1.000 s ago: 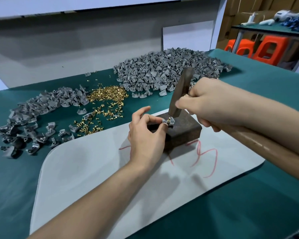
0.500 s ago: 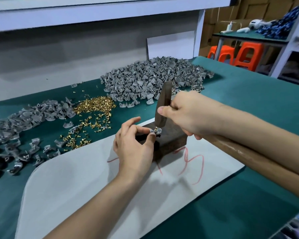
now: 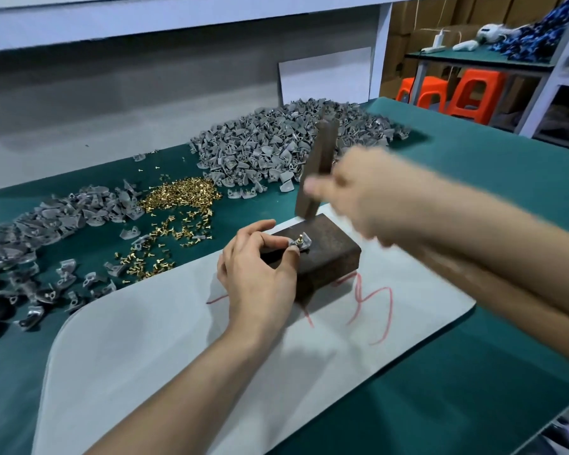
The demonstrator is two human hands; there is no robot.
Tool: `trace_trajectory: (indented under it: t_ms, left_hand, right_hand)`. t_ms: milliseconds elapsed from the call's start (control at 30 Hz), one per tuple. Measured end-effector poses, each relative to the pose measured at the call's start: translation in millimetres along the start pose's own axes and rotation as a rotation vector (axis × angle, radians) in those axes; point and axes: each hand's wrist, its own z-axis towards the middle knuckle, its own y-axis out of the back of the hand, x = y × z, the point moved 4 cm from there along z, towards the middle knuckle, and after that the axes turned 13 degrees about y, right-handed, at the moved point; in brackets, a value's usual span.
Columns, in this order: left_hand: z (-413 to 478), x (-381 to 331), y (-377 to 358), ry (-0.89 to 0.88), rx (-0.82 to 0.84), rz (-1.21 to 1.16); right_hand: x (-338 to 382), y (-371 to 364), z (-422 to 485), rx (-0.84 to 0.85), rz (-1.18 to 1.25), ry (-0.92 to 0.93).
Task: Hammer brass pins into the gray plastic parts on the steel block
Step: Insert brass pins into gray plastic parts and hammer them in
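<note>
Driving step: the left hand (image 3: 260,274) is pinching the part (image 3: 304,245) on the block (image 3: 335,257), pin (image 3: 299,238) protruding — the right hand (image 3: 358,198) is gripping the hammer (image 3: 319,165) above. Next: a square strike.

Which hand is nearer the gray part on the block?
Left. The left hand pinches the gray part; the right hand is above it, gripping the hammer.

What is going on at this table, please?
A person is hammering brass pins into gray plastic parts. The left hand pinches one gray part on the steel block, with a brass pin standing upright in it, not yet driven in. The right hand, blurred, grips a hammer whose head is above the pin. Behind, piles of gray parts and loose pins lie on the green table.
</note>
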Motion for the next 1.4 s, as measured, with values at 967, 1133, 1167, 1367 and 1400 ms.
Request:
trace_trajectory:
  t_ms: [967, 1133, 1167, 1367, 1400]
  left_hand:
    - [-3.8, -8.5, 3.3, -0.024, -0.018, -0.016]
    - [-3.5, -7.5, 2.9, -0.023, 0.014, -0.012]
    - [-3.8, -7.9, 3.0, -0.026, 0.014, -0.015]
    - [-4.1, -9.2, 1.7, -0.010, 0.020, -0.020]
    - [-5.6, -8.6, 1.8, -0.011, 0.024, -0.024]
  right_hand:
    - [-3.4, -1.9, 8.6, -0.015, -0.007, 0.011]
    - [0.2, -19.2, 6.8, 0.056, -0.060, -0.031]
    - [-1.2, -18.8, 7.4, 0.070, -0.068, -0.041]
    - [3.5, -15.5, 6.6, 0.070, -0.098, -0.001]
    - [3.7, -16.4, 5.5, 0.081, -0.111, -0.011]
